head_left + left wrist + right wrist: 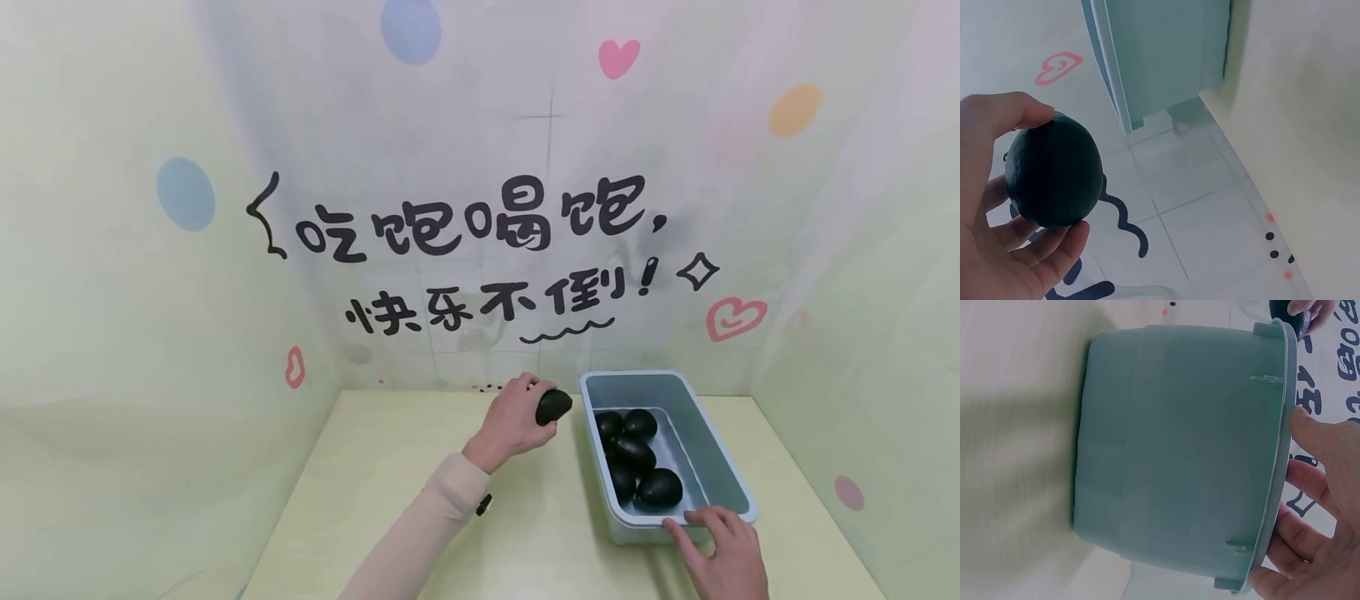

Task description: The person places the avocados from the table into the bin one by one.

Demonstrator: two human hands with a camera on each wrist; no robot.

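My left hand [517,421] holds a dark green avocado [553,407] above the table, left of a pale blue plastic bin [716,442]. In the left wrist view, the thumb lies on one side of the avocado [1054,172] and the fingertips on the other. Several dark avocados [634,454] lie together in the left part of the bin. At the bin's near rim, my right hand [726,558] has its thumb and curled fingers on the edge. The right wrist view shows the fingers along the rim [1282,444] and the bin's outer wall.
The bin stands on a pale yellow table [360,467], near the right side. A light printed backdrop [480,125] with black lettering, dots and hearts rises behind the table and along both sides.
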